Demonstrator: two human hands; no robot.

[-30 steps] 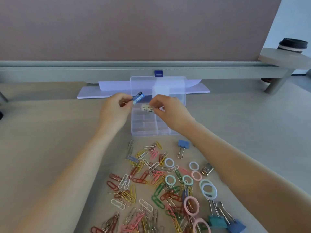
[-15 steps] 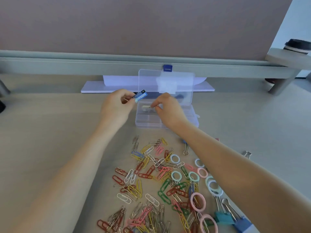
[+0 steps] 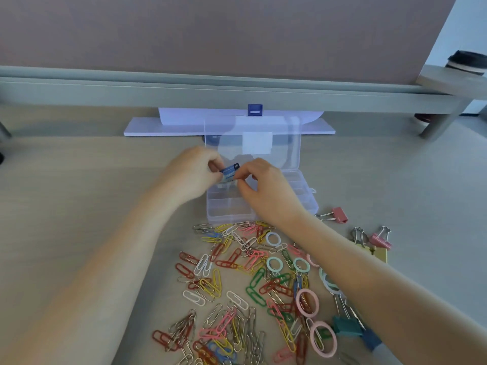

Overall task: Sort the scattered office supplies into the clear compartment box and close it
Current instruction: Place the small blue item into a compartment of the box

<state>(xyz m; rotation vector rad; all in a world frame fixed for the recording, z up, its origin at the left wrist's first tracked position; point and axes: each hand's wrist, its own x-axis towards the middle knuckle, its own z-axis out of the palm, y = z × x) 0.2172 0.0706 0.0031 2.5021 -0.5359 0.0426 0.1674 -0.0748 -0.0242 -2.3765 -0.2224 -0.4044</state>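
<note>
— So, what do the two hands hold at this moment?

— The left hand (image 3: 193, 175) and the right hand (image 3: 263, 183) meet over the back-left part of the clear compartment box (image 3: 303, 196). Between their fingertips is a small blue packet (image 3: 230, 169). The left grip pinches its left end; the right grip pinches or touches its right end, I cannot say which. Just under the grip a white labelled piece (image 3: 226, 183) lies in a compartment.

— And the box itself?

— It is open. Its lid (image 3: 284, 143) stands up behind the grip, against the white tray (image 3: 147, 129). The compartments on the near side of the grip look empty, I think.

— What about the other supplies?

— Nearly all wait on the worktop (image 3: 79, 206). The coloured paper clips (image 3: 237, 280) lie in a wide heap, well nearer to the person than the grip. The pastel rings (image 3: 307, 302) and the binder clips (image 3: 379, 237) are to the right of it.

— What could go wrong from here?

— In my judgement, the packet is small and held only at its ends, so it may slip and fall into a wrong compartment, or outside the wall. Also the right forearm passes low over the heap; when it draws back it could sweep clips away. And the lid stands free, so a push from a knuckle may drop it closed on the fingers.
</note>
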